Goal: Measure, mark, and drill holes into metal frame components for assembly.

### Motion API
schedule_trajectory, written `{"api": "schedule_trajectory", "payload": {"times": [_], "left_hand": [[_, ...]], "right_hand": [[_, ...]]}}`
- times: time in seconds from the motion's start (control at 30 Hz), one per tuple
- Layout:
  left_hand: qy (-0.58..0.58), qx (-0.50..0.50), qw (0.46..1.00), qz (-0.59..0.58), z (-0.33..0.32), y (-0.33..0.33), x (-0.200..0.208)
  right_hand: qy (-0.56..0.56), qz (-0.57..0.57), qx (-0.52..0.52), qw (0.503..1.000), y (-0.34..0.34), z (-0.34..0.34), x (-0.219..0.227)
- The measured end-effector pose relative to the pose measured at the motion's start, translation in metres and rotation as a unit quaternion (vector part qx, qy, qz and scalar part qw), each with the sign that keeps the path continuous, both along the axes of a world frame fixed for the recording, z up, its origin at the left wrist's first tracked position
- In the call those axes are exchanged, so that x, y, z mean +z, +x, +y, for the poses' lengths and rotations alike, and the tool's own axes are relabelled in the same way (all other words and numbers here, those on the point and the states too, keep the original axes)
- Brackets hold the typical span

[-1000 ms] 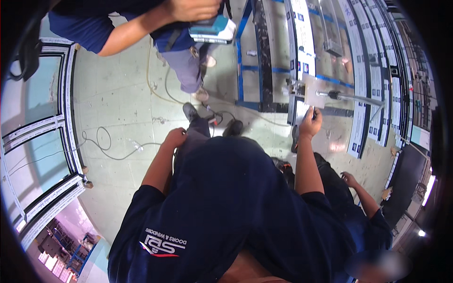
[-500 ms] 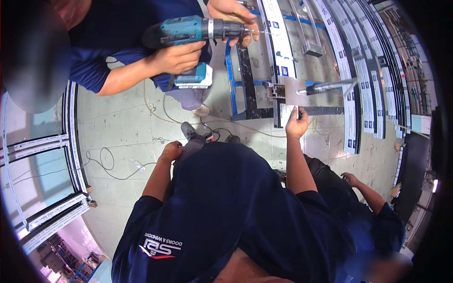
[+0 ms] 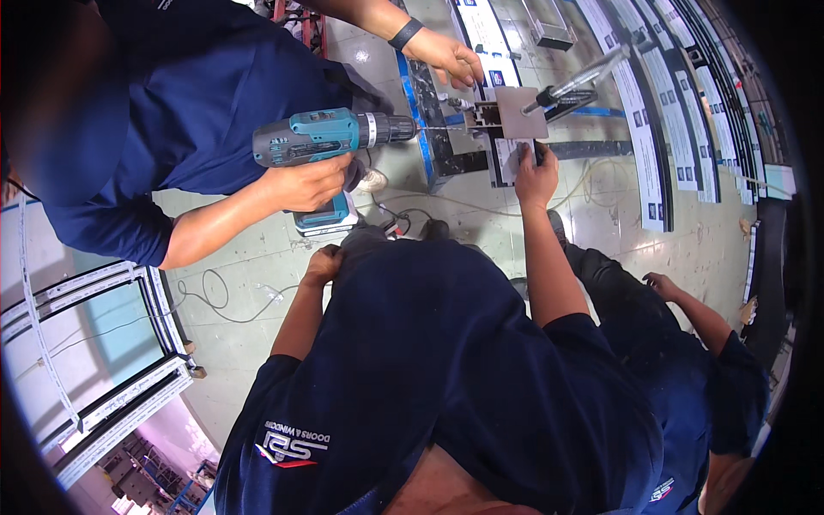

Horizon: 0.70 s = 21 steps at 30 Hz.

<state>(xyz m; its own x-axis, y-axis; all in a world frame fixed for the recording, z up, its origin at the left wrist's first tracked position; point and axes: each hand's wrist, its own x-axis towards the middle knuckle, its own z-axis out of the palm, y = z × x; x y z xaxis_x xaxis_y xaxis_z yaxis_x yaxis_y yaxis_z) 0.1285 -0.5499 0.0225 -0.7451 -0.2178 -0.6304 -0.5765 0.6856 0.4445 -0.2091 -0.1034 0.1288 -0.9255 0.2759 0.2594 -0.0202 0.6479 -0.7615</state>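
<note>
My right hand [image 3: 536,178] is closed on the near end of a film-covered metal profile [image 3: 505,163], thumb and fingertips at its edge. Just beyond my fingers a flat beige plate [image 3: 523,112] sits across the profile, with a metal-handled clamp [image 3: 571,81] against it. My left hand [image 3: 323,264] is low beside my leg, fingers curled; whether anything is in them is hidden. A co-worker's hand grips a teal and black cordless drill [image 3: 324,134], its bit pointing at the profile's side by the plate. The co-worker's other hand [image 3: 446,58] is over the profile farther off.
A blue and black stand [image 3: 416,112] is under the profile. More film-wrapped profiles [image 3: 648,163] lie in rows at right. Framed panels [image 3: 129,322] stand at left. Cables [image 3: 215,296] run over the tiled floor. Another person [image 3: 687,343] is close at my right.
The drill has come nearer to me, its bit now at the profile beside the plate. The co-worker's other hand has left the bit and moved to the profile. My right hand keeps its grip.
</note>
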Motion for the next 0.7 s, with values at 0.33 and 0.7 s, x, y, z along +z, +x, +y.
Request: {"api": "schedule_trajectory", "payload": {"times": [0.33, 0.7], "left_hand": [[-0.036, -0.263, 0.961, 0.075, -0.012, -0.009, -0.033], [0.012, -0.285, 0.958, 0.018, 0.056, -0.099, 0.045]], "right_hand": [[-0.052, 0.005, -0.02, 0.998, 0.007, 0.012, -0.011], [-0.194, -0.069, -0.08, 0.975, 0.087, 0.09, -0.024]]}}
